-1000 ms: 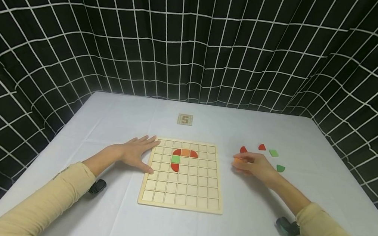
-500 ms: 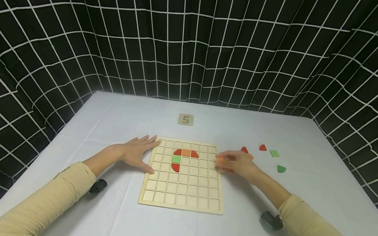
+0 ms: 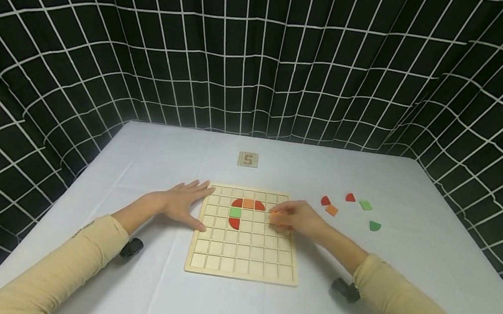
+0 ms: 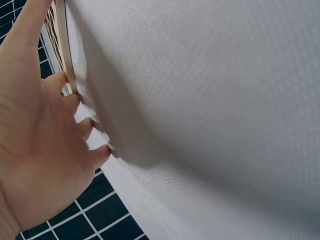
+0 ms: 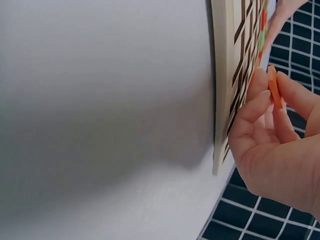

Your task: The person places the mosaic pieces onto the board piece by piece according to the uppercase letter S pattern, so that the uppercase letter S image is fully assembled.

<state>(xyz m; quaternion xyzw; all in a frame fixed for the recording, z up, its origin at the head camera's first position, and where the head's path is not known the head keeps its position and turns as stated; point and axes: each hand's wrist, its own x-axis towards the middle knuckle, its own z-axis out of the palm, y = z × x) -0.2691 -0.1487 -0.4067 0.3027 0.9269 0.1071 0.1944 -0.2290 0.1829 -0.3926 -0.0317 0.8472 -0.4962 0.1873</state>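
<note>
Right hand (image 3: 297,217): pinched a flat orange tile (image 5: 274,87) between thumb and fingers, over the right-hand columns of a pale wooden square grid board (image 3: 243,252). Left hand (image 3: 183,205): released, fingers straight and spread, touching the board's left edge. Seated on the board: three red quarter-round tiles (image 3: 234,223), one orange square tile (image 3: 249,203), one light-green square tile (image 3: 235,212). Five loose tiles (image 3: 331,210) lay right of it on the white-covered desk (image 3: 132,288).

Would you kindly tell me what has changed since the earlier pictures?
The right hand has carried its pinched orange piece leftward, from near the loose pieces to over the right side of the board. Nothing was let go. The left hand stays at the board's left edge; the set pieces are unchanged.
</note>
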